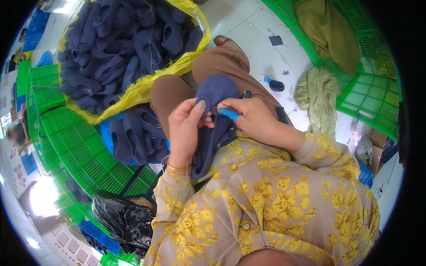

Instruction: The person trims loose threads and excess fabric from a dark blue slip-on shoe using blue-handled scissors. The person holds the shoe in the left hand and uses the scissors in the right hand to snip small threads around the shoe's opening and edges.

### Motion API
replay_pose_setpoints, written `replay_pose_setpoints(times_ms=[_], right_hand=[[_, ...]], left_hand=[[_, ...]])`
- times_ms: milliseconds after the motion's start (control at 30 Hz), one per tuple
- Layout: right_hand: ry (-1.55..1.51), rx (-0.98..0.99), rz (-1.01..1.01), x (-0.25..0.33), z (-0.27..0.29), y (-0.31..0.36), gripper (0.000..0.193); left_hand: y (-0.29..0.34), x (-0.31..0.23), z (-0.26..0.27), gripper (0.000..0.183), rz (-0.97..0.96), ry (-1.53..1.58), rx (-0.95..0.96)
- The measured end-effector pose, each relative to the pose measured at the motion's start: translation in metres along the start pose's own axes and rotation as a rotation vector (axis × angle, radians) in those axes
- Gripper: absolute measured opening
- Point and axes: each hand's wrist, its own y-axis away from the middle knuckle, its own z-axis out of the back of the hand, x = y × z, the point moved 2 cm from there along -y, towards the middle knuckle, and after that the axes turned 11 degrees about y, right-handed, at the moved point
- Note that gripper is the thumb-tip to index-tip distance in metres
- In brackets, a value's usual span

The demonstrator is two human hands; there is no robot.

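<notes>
On my lap lies a navy felt slipper [218, 88], its rounded end pointing away from me. My left hand [184, 131] pinches the slipper's edge between thumb and fingers. From the right, my right hand [257, 120], with blue tape wrapped round a finger, closes on a thin needle [215, 107] at that same edge. The needle's tip and any thread are too fine to make out. More navy felt hangs below my hands toward my waist; whether it is the same slipper or another, I cannot tell.
A yellow sack [202, 22] at the far left is heaped with navy slippers [146, 48]; several more [133, 137] lie beside my left leg. Green crates [84, 155] stand left and far right. A dark thread spool [277, 85] and olive cloth [317, 95] lie on the floor.
</notes>
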Motion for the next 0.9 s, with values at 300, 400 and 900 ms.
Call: replay_pose_setpoints(times_ms=[300, 400, 900], right_hand=[[-0.029, 0.036, -0.142, 0.002, -0.005, -0.001, 0.031], [0.032, 0.017, -0.142, 0.001, -0.007, -0.001, 0.022], [-0.078, 0.051, -0.229, 0.006, -0.006, -0.006, 0.016]], left_hand=[[-0.005, 0.007, -0.001, 0.013, 0.066, 0.107, 0.000], [-0.004, 0.006, -0.003, 0.014, 0.073, 0.122, 0.004], [-0.004, 0.011, -0.003, 0.015, 0.060, 0.114, 0.010]])
